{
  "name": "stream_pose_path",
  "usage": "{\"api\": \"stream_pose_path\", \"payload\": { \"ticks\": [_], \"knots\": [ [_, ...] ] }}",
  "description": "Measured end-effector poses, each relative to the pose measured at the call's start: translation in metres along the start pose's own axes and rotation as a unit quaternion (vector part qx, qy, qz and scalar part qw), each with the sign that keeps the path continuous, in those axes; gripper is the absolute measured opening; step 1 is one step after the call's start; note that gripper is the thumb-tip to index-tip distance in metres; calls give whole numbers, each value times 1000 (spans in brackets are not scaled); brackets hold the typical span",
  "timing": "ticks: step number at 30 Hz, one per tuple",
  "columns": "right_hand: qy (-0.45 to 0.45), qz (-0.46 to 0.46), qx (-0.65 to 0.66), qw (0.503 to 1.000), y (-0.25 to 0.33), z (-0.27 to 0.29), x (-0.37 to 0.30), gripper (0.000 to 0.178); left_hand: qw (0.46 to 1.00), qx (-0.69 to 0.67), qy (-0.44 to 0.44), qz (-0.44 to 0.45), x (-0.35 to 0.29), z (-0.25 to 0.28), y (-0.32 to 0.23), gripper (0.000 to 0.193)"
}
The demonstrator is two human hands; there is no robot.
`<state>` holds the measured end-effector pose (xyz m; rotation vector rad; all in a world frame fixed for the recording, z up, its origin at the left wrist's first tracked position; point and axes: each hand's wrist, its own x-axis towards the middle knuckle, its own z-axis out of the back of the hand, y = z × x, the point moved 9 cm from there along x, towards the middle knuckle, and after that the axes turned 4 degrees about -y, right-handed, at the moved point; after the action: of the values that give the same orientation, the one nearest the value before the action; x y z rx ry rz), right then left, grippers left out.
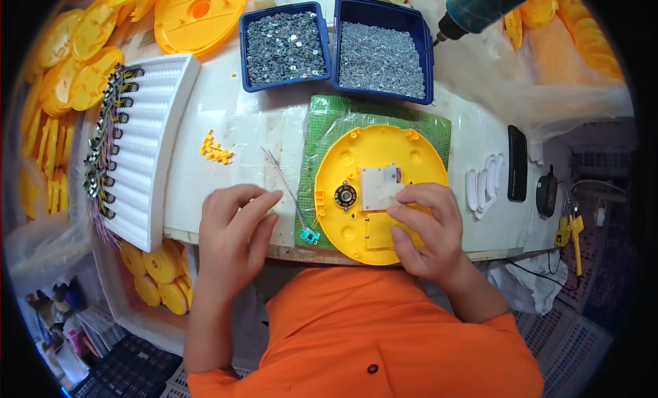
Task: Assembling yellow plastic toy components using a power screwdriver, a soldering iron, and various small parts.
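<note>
In the head view, the person's left hand [236, 226] hovered at the near edge of the table [257, 134], fingers loosely curled, grasping nothing visible, beside a small teal circuit board [310, 235] with thin wires. The right hand [432, 226] was over a round yellow cover [380, 148] lying on a green mat [322, 117], fingertips at its white box [373, 190]; whether they gripped it, I could not tell.

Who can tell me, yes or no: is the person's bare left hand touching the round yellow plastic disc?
No, the left hand is left of the disc, apart from it, while the right hand is over it.
</note>
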<state>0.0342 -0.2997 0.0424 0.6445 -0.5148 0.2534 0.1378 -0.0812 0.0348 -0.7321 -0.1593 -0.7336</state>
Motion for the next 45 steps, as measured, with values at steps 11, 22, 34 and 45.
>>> {"api": "stream_pose_path", "payload": {
  "ticks": [11,22,34,45],
  "knots": [
    [-16,30,-15,999,-13,-12,25,29,981,8,170,-93,18,-26,-15,20],
    [-89,-43,-48,994,-21,54,-10,25,994,34,49,-92,27,15,-34,18],
    [-586,-552,169,569,-141,252,-271,38,924,-347,77,143,25,-57,9,12],
    [-433,-530,-93,723,-201,366,-305,35,981,-57,147,-108,20,-48,-69,15]
  ]
}}
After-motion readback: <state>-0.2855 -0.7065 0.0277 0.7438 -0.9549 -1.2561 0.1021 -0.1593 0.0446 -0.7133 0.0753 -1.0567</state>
